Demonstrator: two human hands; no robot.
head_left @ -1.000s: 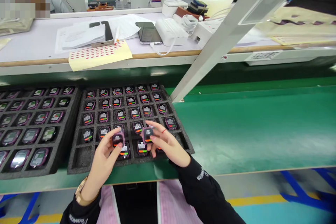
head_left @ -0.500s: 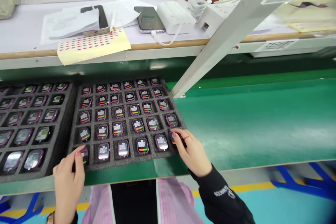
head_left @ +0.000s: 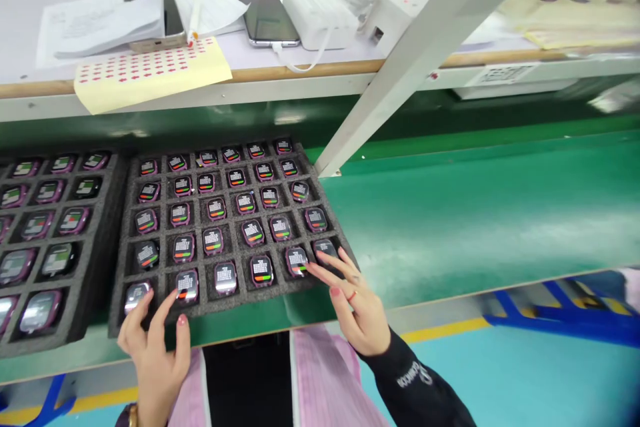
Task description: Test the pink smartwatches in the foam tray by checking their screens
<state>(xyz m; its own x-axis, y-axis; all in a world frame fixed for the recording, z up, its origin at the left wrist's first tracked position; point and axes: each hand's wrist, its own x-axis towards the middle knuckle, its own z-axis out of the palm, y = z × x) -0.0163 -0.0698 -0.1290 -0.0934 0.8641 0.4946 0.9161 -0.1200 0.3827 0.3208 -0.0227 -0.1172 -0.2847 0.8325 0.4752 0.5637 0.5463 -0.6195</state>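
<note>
We've got watches [head_left: 261,269] face-up in the tray [head_left: 167,260] before us, one per pocket. Left hand [head_left: 157,363] spread, fingertips at the front row's two leftmost; right hand [head_left: 363,317] spread at its two rightmost. Tray's on the green tabletop [head_left: 450,233]; phone [head_left: 270,19] on the shelf [head_left: 17,23] behind.

Left hand [head_left: 156,355] and right hand [head_left: 364,315] extend forward, fingers [head_left: 161,317] spread (palms down).
</note>
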